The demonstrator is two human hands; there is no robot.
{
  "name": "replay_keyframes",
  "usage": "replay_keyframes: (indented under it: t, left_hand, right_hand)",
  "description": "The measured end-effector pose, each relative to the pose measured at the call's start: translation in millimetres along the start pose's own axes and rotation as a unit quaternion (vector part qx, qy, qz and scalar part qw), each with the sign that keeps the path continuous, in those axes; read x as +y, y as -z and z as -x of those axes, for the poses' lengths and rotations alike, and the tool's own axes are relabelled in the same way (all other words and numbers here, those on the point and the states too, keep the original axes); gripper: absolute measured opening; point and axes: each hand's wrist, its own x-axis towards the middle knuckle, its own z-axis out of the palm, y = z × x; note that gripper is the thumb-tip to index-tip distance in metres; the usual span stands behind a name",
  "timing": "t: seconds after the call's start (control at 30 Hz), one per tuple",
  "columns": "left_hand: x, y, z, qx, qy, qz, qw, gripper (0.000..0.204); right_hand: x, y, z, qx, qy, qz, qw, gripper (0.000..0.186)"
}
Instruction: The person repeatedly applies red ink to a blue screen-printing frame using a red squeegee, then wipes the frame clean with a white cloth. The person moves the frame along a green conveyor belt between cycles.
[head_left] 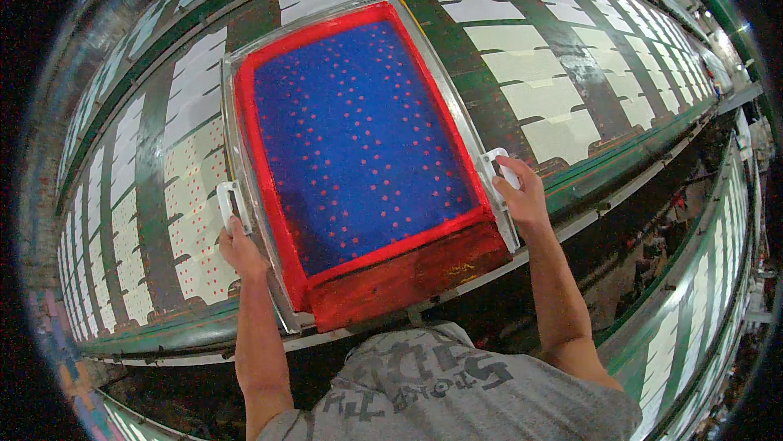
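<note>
Holding left white handle (223, 201) in L grip (243, 253) & right white handle (506, 172) in R grip (526, 198), move silkscreen (359, 139) level & sq. w/ pale cut panels (538, 90) on tabletop (486, 110), w/o twisting.

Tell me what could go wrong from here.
If the left hand and right hand pull unevenly on the white handles, the frame could twist. If wet, the red border might smear the pale sheets. The grey shirt looks close to the frame's red-stained end and might get marked.
</note>
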Motion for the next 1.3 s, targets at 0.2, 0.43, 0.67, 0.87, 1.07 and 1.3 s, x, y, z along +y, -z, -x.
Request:
replay_keyframes:
  t: [0.2,0.43,0.67,0.87,1.07,1.3]
  left_hand:
    - [10,-24,16,0.025,-0.009,-0.001,1.0,0.03]
    - [3,-33,20,0.069,-0.034,-0.127,0.989,0.036]
    - [-1,-39,20,0.091,-0.043,-0.219,0.97,0.035]
    - [-1,-41,28,0.084,-0.095,-0.266,0.956,0.035]
    - [-1,-43,28,0.065,-0.117,-0.249,0.959,0.047]
    - [8,-39,32,0.019,-0.109,-0.214,0.971,0.065]
  right_hand:
    - [10,27,-10,-0.023,0.038,0.006,0.999,0.041]
    - [-19,26,12,0.014,0.171,0.238,0.956,0.048]
    - [-30,-10,113,-0.348,0.357,0.24,0.833,0.051]
    - [-28,-29,137,-0.342,0.379,0.37,0.776,0.054]
    - [-63,-48,122,-0.261,0.428,0.306,0.809,0.056]
    - [-123,-108,110,-0.366,0.281,0.439,0.771,0.051]
